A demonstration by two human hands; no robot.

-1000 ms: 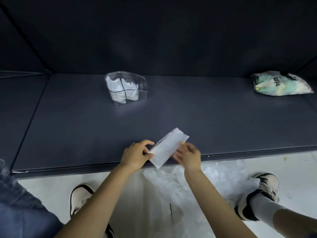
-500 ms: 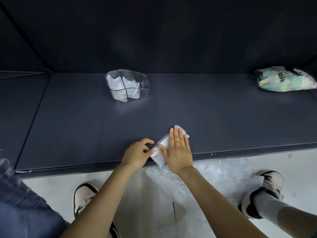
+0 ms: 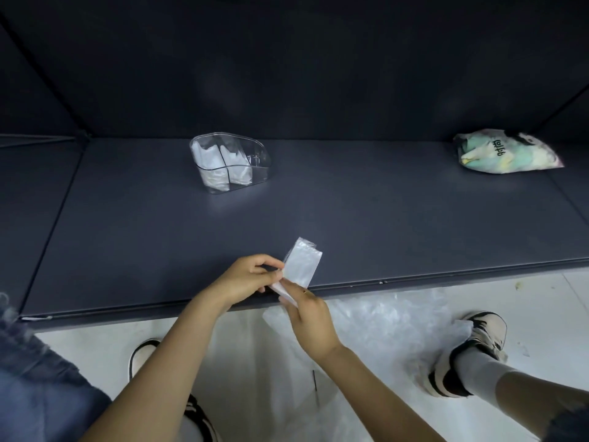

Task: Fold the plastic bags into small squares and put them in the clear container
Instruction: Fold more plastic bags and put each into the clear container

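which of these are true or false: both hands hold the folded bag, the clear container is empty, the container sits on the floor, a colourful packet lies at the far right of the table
1. Both hands hold the folded bag. True: the left hand and right hand pinch it.
2. The clear container is empty. False: white folded bags stand in it.
3. The container sits on the floor. False: it stands on the dark table.
4. A colourful packet lies at the table's far right. True.
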